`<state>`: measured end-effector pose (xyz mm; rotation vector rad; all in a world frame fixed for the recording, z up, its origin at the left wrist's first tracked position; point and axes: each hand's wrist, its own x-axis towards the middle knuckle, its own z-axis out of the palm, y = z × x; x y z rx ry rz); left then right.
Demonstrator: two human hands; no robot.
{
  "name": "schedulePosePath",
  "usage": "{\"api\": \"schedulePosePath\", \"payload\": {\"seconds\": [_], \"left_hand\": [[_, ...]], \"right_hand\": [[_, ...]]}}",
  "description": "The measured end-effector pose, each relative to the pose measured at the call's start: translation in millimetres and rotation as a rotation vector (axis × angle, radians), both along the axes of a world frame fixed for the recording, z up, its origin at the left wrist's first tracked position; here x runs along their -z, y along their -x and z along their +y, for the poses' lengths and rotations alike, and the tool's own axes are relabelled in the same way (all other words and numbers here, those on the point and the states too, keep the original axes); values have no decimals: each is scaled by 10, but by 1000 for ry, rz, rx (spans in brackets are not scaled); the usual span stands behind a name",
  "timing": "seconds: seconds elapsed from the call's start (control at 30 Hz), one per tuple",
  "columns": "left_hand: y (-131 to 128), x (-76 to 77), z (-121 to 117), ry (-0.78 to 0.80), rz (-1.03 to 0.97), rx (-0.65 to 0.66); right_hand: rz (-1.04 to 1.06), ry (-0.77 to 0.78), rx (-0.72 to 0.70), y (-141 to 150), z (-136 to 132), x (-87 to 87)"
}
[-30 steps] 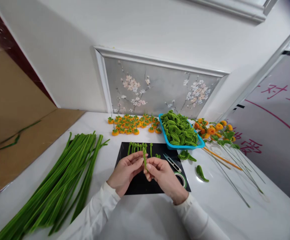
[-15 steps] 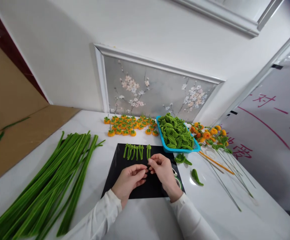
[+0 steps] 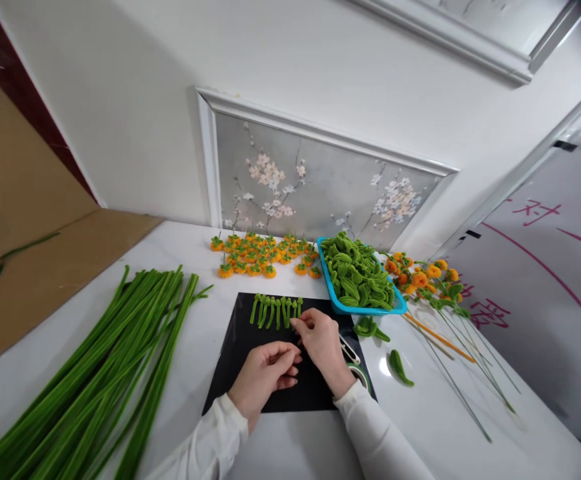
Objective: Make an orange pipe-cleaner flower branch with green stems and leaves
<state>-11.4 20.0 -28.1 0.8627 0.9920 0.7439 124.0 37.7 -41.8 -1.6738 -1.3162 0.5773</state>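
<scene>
We wear white, plain | left sleeve (image 3: pixel 210 440), lower centre of the frame: loose, creased along its length | right sleeve (image 3: pixel 377 427), lower right of centre: smoother | both cuffs (image 3: pixel 231 415) full-length | left hand (image 3: pixel 263 377), right hand (image 3: pixel 321 341): bare

Stems (image 3: pixel 271 313) lie on a mat (image 3: pixel 300 401), strips (image 3: pixel 105 360) at left, blossoms (image 3: pixel 254 269) behind, leaves (image 3: pixel 353 270) in a basket (image 3: pixel 370 311) at back right.

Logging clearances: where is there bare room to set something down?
Bare tabletop lies between the long green stems and the black mat, and between the single loose leaf and the right sleeve. Crowded: the back, with orange flower heads and the blue basket, and the mat, under short stems, left hand and right hand.
</scene>
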Motion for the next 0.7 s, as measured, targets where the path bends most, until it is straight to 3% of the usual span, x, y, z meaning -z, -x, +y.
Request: {"api": "schedulePosePath", "payload": {"seconds": [0.23,0.5,0.6,0.7], "left_hand": [[-28,5,-16,-85,41,-1],[-41,113,-2,-695,345,112],[-29,157,81,-840,430,92],[-50,108,275,-1020,526,-23]], "right_hand": [[-63,-52,12,-125,-220,-69],[-293,-285,-66,-146,-588,56],[-300,-352,-108,-122,-638,69],[-372,-438,-145,-97,-669,-72]]}}
